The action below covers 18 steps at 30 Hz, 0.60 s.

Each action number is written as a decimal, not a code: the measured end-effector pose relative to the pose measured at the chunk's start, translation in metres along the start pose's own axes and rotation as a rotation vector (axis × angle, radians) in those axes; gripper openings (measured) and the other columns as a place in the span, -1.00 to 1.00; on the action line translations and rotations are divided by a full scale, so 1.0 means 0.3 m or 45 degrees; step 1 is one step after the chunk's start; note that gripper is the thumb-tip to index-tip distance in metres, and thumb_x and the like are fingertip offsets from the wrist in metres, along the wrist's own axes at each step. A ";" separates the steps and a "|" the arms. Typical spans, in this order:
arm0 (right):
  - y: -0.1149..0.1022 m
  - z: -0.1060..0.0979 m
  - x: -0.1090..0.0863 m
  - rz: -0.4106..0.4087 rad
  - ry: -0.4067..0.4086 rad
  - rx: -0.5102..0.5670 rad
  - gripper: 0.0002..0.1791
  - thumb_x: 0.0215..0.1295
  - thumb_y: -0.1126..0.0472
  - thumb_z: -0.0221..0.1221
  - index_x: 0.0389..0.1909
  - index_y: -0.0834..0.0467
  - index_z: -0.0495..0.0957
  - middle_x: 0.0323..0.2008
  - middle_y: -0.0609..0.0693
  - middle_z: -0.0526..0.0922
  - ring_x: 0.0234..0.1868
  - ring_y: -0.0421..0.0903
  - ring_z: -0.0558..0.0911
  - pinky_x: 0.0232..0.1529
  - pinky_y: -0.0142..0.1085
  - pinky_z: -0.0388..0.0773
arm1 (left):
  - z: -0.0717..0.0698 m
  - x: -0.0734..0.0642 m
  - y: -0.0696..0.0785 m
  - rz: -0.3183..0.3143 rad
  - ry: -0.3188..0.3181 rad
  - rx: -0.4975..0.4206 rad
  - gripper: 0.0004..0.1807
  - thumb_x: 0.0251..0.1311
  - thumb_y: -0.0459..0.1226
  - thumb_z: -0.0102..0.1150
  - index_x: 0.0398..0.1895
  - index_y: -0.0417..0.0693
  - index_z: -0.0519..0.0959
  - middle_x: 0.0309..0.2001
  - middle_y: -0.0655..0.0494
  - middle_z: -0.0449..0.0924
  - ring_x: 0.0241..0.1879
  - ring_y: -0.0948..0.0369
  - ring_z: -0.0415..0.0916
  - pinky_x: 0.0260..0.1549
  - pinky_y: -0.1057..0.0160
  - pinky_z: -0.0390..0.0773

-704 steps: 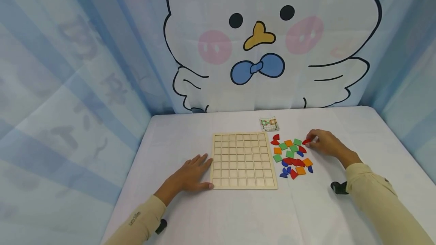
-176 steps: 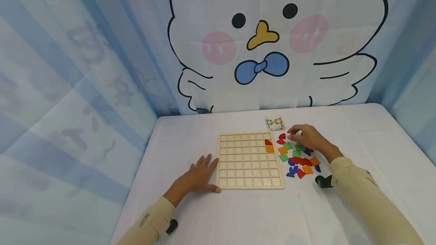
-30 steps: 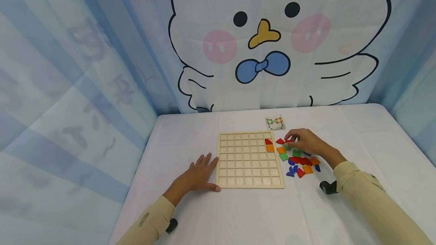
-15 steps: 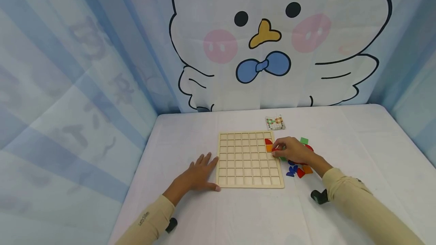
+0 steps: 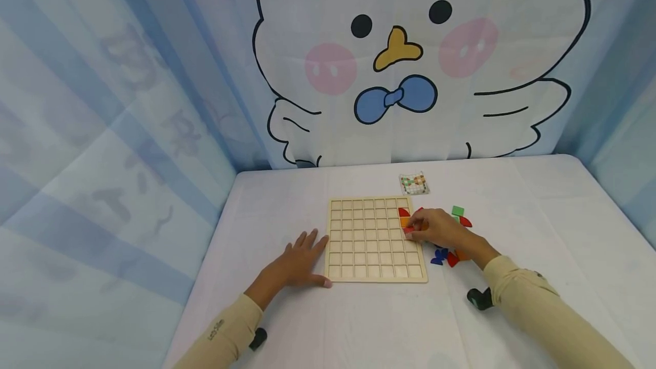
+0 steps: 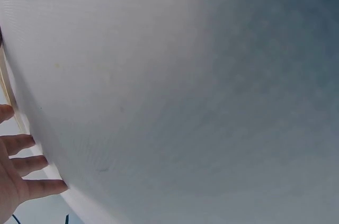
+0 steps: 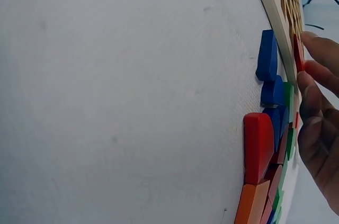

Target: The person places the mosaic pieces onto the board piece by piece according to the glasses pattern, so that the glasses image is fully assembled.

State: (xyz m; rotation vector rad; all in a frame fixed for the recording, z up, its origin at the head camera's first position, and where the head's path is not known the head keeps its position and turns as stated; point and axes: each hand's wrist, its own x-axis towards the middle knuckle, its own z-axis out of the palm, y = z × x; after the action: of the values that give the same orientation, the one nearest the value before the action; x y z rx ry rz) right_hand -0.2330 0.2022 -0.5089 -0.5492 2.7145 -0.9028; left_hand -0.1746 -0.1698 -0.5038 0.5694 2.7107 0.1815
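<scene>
A wooden grid board (image 5: 364, 241) lies on the white table in the head view. My left hand (image 5: 297, 261) rests flat with spread fingers, index fingertip and thumb at the board's left edge; its fingers (image 6: 32, 164) are stretched out in the left wrist view. Over the board's right column, my right hand (image 5: 438, 228) pinches a red tile (image 7: 298, 53) between thumb and fingertips. The tile is just below an orange square tile (image 5: 405, 221) set in a cell. Above that one sits a red rounded tile (image 5: 404, 212). My right hand hides part of the loose tiles.
Right of the board lie loose tiles: a green square (image 5: 458, 210), a red rounded tile (image 5: 465, 221), blue tiles (image 5: 439, 256) and an orange tile (image 7: 251, 203). A small patterned card (image 5: 414, 183) lies behind the board. A printed curtain (image 5: 338, 130) hangs behind the table.
Over the last second my right hand took a red tile from the loose pieces and moved left and nearer, onto the board. Earlier, the red and orange tiles appeared in the right column. My left hand stayed.
</scene>
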 end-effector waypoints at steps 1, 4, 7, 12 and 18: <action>0.002 -0.002 -0.001 -0.007 -0.003 -0.003 -0.69 0.26 0.03 0.38 -0.07 0.12 0.69 -0.33 -0.11 0.62 -0.34 -0.16 0.47 -0.31 -0.33 0.43 | 0.001 0.000 0.000 0.002 0.003 0.004 0.22 -0.05 0.38 0.32 0.61 0.08 0.05 0.61 -0.18 -0.07 0.55 -0.26 -0.07 0.33 -0.40 0.20; 0.008 -0.003 0.001 -0.002 -0.003 -0.006 -0.73 0.27 0.05 0.37 -0.11 0.10 0.71 -0.28 -0.10 0.65 -0.32 -0.14 0.47 -0.27 -0.30 0.44 | 0.002 0.002 -0.002 0.005 0.008 0.010 0.22 -0.05 0.39 0.32 0.61 0.09 0.04 0.61 -0.17 -0.06 0.55 -0.26 -0.06 0.32 -0.39 0.21; 0.005 -0.002 0.002 0.014 -0.002 0.000 -0.75 0.26 0.04 0.37 -0.12 0.07 0.72 -0.26 -0.09 0.65 -0.30 -0.13 0.47 -0.27 -0.30 0.43 | 0.000 0.003 -0.004 0.004 0.006 0.006 0.22 -0.05 0.39 0.32 0.61 0.08 0.04 0.61 -0.17 -0.07 0.56 -0.26 -0.07 0.33 -0.39 0.20; -0.006 0.003 0.004 0.050 -0.023 0.013 -0.74 0.25 0.01 0.38 -0.13 0.06 0.72 -0.27 -0.08 0.64 -0.28 -0.12 0.47 -0.26 -0.29 0.41 | -0.003 -0.001 -0.004 -0.004 0.002 -0.006 0.22 -0.05 0.38 0.33 0.61 0.07 0.05 0.61 -0.17 -0.07 0.56 -0.25 -0.07 0.34 -0.38 0.19; -0.016 -0.010 0.010 0.049 -0.033 -0.002 -0.71 0.22 0.04 0.41 -0.11 0.09 0.71 -0.24 -0.07 0.64 -0.26 -0.11 0.48 -0.23 -0.27 0.43 | -0.004 -0.006 -0.003 0.002 0.010 -0.008 0.22 -0.05 0.39 0.32 0.61 0.08 0.06 0.61 -0.17 -0.06 0.55 -0.26 -0.06 0.33 -0.39 0.20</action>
State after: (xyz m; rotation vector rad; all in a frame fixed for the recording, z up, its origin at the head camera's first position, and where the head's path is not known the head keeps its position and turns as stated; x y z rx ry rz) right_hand -0.2352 0.1990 -0.5041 -0.5035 2.6932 -0.8783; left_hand -0.1740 -0.1714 -0.5023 0.5701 2.7165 0.1928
